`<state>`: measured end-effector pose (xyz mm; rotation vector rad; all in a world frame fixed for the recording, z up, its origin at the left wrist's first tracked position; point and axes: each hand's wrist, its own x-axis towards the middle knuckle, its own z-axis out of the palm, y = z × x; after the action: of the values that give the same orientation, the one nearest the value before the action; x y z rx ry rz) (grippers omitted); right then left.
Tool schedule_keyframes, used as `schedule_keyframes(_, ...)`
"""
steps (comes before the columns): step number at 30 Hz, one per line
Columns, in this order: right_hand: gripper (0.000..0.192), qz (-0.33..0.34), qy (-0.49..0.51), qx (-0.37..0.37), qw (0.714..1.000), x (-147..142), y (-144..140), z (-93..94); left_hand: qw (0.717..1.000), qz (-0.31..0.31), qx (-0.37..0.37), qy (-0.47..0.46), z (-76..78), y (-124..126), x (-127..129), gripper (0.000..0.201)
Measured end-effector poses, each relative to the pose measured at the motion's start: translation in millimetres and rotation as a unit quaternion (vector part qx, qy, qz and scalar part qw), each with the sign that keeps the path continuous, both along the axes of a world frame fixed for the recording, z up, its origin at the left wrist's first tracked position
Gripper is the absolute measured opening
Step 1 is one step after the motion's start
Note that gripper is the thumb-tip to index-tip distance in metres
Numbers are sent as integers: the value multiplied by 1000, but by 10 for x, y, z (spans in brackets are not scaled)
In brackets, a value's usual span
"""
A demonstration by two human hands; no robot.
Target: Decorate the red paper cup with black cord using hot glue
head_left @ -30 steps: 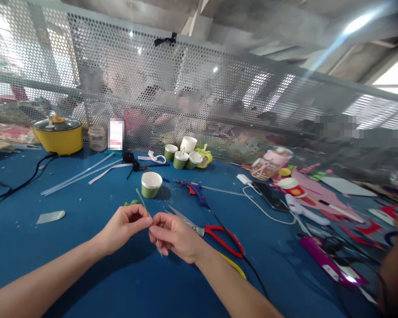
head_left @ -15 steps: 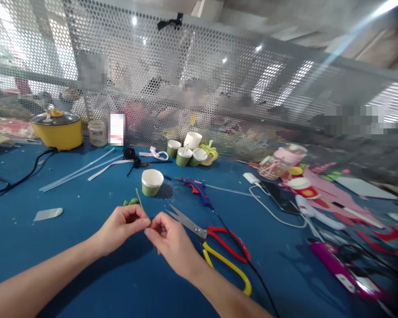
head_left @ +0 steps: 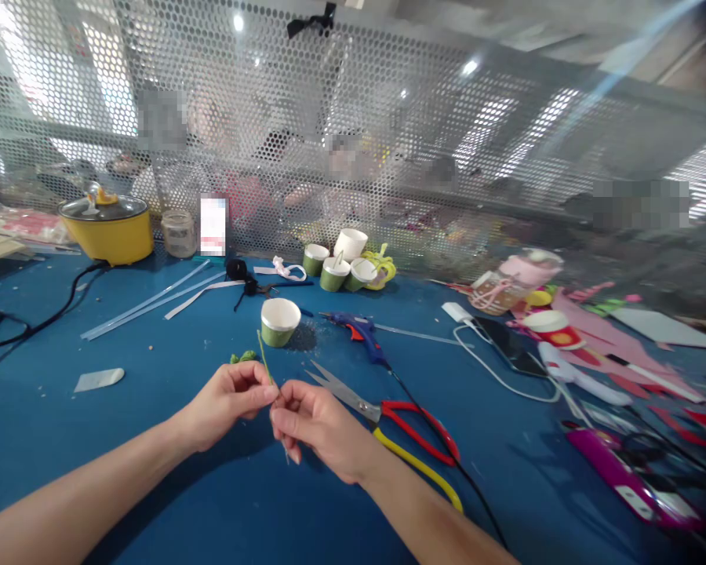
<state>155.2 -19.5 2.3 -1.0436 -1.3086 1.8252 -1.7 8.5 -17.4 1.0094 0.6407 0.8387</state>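
Between the fingertips of my left hand (head_left: 232, 402) a thin green stem (head_left: 263, 355) is pinched, its tip pointing up and away from me. My right hand (head_left: 323, 430) presses its thumb and fingers together on the lower part of the same stem, right against the left fingertips. A thin end shows below the right fingers. Just behind the left hand lie small green crocheted-looking pieces (head_left: 244, 356), partly hidden by it. Beyond the stem stands a small green cup (head_left: 278, 337) with a white inside. Large scissors (head_left: 362, 406) with red and yellow handles lie open beside the right hand.
A blue glue gun (head_left: 362, 333) lies behind the scissors, its black cable running towards me. More small cups (head_left: 334, 276) stand near the mesh screen (head_left: 388, 204). Left are a yellow pot (head_left: 109, 235) and clear strips; right, a phone (head_left: 509, 345) and a purple device (head_left: 629, 479).
The whole view has shifted slightly, so things sit further right. Both hands keep hold of the stem; the right fingers have moved a little lower, and a thin end now shows beneath them.
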Motion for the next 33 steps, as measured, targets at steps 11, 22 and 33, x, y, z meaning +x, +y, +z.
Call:
schedule_keyframes(11, 23, -40, -29, 56, 997, -56, 97, -116, 999, 22, -12, 39, -9, 60, -11, 24)
schedule_keyframes(22, 22, 6, 91, -62, 994, 61, 124, -188, 999, 8, 17, 51, 13, 35, 13, 22)
schedule_keyframes(33, 20, -32, -26, 63, 997, -22, 73, -129, 993, 45, 51, 97, -13, 32, -20, 24)
